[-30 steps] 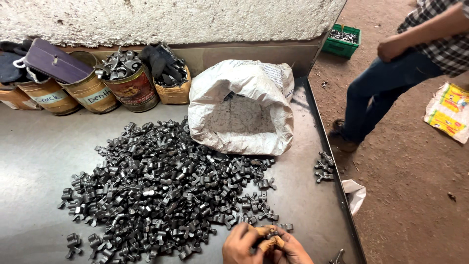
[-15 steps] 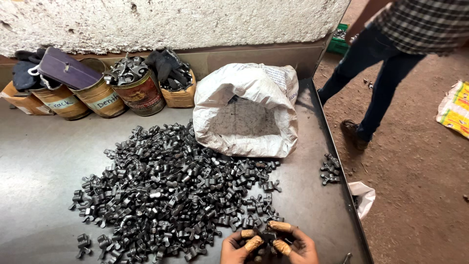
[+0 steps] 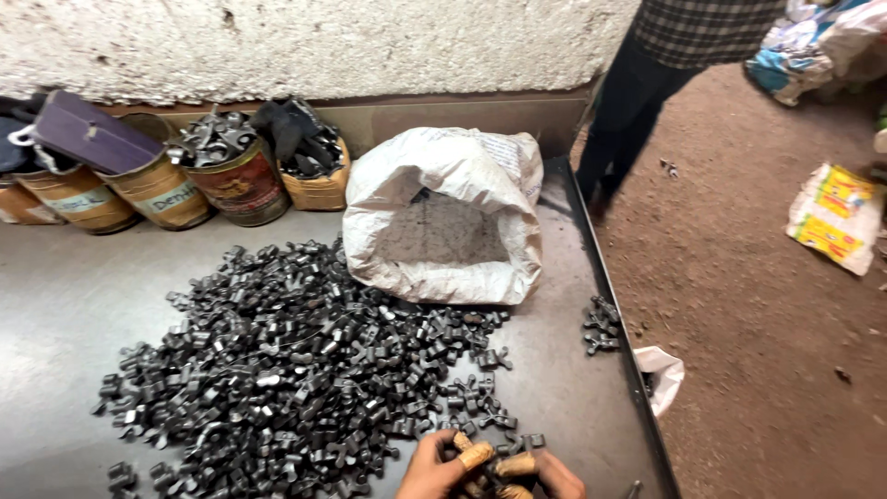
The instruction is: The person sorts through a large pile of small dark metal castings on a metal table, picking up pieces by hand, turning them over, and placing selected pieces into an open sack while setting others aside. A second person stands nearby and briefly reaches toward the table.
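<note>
Fingers (image 3: 476, 455) of both hands pinch small metal parts (image 3: 490, 469) beside the dark heap (image 3: 296, 370), white sack (image 3: 443, 217) beyond.

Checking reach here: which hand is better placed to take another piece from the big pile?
Probably the left hand: it lies against the near edge of the pile of metal pieces. The right hand sits farther from it, toward the table edge.
</note>
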{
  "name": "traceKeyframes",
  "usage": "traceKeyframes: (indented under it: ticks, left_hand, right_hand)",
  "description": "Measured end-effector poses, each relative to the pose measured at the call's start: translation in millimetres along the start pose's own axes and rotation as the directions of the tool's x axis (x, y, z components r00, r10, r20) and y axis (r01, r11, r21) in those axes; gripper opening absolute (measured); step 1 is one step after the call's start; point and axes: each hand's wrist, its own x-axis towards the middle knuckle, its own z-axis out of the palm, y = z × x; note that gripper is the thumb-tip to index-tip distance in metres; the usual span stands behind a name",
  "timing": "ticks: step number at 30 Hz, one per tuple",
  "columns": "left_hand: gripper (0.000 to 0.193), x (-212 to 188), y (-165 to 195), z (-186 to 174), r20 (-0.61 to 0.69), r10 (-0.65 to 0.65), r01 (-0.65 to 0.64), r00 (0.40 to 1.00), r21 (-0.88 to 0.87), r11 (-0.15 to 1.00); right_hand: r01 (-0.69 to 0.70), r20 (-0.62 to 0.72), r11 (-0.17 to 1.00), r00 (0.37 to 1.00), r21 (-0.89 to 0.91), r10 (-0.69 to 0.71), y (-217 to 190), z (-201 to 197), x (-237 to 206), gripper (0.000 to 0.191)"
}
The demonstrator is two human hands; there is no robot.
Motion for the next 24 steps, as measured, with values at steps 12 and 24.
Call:
traceKeyframes:
  ticks: [12,24]
  left_hand:
    - [0.050,-0.1,150.5,42.1,-0.189,0.388,-0.417,0.902,-0.152,0.896]
    - [0.075,-37.0,53.0,38.4,0.091,0.324,-0.323,0.942,-0.029,0.946]
  right_hand:
    - [0.084,0.058,0.819,0.996,-0.568,-0.062,-11.8,-34.1,37.7,0.074]
    - [-0.587,0.478,0.636,0.800,0.500,0.363,63.5,-46.7,23.9,0.061]
